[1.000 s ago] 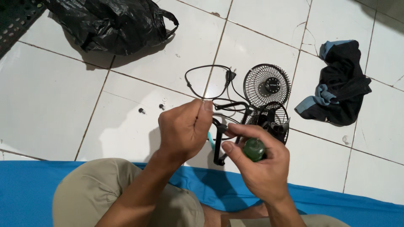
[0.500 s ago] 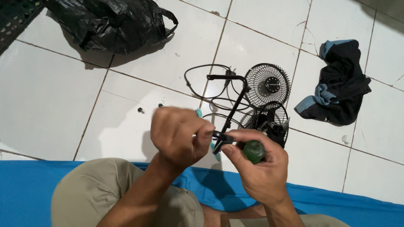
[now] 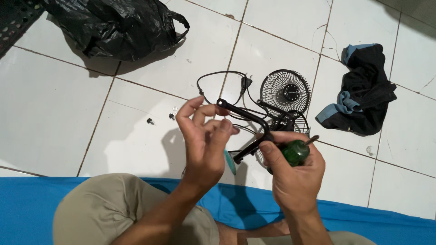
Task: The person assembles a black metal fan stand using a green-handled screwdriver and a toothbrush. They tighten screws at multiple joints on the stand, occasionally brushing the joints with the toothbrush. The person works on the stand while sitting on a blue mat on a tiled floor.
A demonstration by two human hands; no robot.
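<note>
1. Hands first: the left hand is raised with its fingers loosely curled and spread, fingertips touching the upper end of a black bracket. The right hand is closed on a green-handled screwdriver and seems also to pin the bracket's lower arm under the thumb, though I cannot tell how firmly.
2. Bracket slip: it hangs in the air above the floor, between the two hands. With the left hand only touching it, a twist could turn it out of the right thumb's hold and drop it onto the tiles.
3. Screwdriver: its metal end points out past the right hand toward the fan grille and fan body lying just behind. A jerk could knock it against them.
4. Cord: it loops on the floor right beside the bracket, plug at the far side. The bracket's arm could snag a loop and drag the fan parts.
5. Small parts: two dark screws and a washer lie loose on the white tile left of the hands. A dropped bracket or a shifting knee could scatter them, perhaps toward the black bag or under the blue mat.
</note>
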